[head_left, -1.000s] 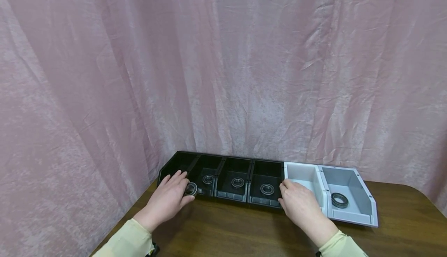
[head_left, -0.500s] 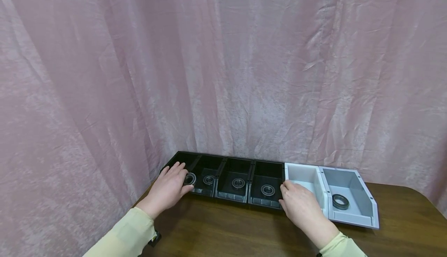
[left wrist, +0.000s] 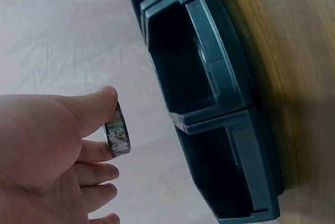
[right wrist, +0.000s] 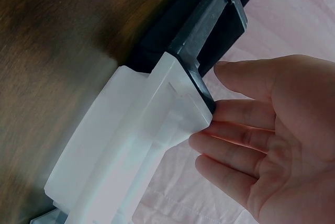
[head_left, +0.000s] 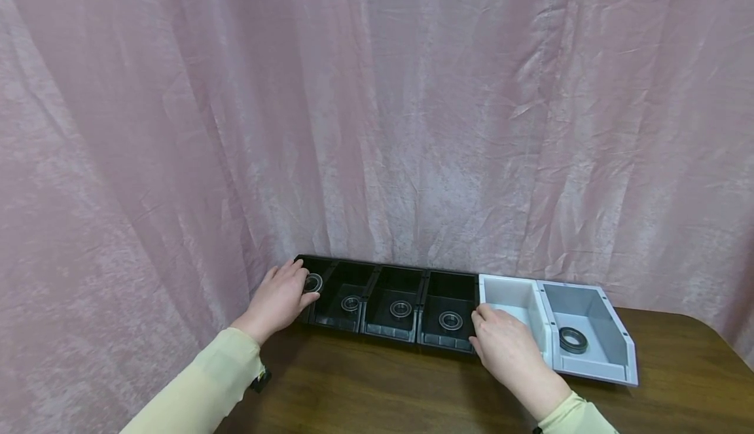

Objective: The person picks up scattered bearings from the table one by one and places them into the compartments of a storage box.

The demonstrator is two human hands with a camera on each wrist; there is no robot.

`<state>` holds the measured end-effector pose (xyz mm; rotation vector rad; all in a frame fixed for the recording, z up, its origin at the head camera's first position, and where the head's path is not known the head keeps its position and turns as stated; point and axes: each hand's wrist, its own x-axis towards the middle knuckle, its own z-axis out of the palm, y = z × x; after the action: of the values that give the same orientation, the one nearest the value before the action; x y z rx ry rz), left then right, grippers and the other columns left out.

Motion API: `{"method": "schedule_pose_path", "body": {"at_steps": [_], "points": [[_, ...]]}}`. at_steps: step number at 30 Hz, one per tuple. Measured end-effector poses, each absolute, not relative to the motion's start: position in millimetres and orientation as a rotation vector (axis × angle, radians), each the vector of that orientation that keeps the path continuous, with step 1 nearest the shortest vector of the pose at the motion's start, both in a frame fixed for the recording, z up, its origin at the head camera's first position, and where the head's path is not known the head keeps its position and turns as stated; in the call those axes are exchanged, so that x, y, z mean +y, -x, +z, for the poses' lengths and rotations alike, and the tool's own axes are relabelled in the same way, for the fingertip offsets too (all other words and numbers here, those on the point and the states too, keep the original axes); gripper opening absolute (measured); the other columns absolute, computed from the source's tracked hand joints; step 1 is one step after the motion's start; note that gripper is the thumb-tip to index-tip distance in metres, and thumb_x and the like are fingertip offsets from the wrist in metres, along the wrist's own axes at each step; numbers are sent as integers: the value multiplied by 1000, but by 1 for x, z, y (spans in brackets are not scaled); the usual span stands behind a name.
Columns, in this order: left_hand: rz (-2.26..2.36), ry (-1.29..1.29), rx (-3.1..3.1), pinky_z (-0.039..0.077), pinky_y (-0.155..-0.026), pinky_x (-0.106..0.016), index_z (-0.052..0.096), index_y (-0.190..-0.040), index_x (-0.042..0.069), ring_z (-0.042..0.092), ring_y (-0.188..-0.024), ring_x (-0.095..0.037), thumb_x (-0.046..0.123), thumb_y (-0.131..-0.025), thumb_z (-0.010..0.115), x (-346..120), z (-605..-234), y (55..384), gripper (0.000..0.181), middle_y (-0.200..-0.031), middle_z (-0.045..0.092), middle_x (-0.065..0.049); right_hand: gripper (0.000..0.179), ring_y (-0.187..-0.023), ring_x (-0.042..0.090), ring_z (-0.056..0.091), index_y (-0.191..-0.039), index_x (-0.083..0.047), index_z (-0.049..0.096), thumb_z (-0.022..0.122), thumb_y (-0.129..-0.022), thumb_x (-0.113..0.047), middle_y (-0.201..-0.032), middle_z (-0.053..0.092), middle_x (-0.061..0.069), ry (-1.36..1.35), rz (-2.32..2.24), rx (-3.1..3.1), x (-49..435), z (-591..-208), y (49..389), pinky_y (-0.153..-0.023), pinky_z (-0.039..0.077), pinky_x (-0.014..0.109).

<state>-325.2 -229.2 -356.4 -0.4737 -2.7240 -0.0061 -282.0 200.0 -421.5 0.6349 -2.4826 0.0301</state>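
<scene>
My left hand pinches a ball bearing between thumb and fingers. In the head view this bearing overlaps the leftmost black bin; in the left wrist view it is held on edge, apart from the bins. My right hand rests at the wall between the rightmost black bin and the white bin. Its relaxed fingers touch the corner of the rims in the right wrist view, and nothing is held in the palm.
Smaller bearings lie in the other black bins, one each: a left bearing, a middle bearing and a right bearing. A thicker dark bearing lies in the pale grey bin. Pink curtain hangs behind the wooden table.
My left hand has carried the bearing up and slightly left, from the front of the leftmost black bin to farther back over it. The right hand has stayed in place.
</scene>
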Motion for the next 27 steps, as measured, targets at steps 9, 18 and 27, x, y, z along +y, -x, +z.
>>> {"method": "schedule_pose_path", "body": {"at_steps": [9,18,27], "points": [[-53,409,-2761,38,-120,-70,67,-133,-10,51,-148,-51,30,-105,78,-237,-354,345,50,-154,57,-34,39,-83,30,71,-108,5,78,97,-82,-17,-99,68,13,-631,42,-2490,200,-423,283,-74,63,44],[-55,378,-2807,36,-122,-70,62,-139,-13,47,-149,-54,30,-108,74,-242,-353,357,55,-155,55,-36,38,-81,29,70,-106,4,77,97,-81,-16,-96,66,11,-640,37,-2466,200,-424,283,-73,62,44],[-64,341,-2834,38,-121,-70,60,-141,-16,48,-148,-54,30,-109,73,-251,-359,375,58,-149,58,-36,38,-80,29,69,-105,4,77,97,-80,-17,-95,65,11,-645,39,-2454,201,-425,284,-71,61,44]]}}
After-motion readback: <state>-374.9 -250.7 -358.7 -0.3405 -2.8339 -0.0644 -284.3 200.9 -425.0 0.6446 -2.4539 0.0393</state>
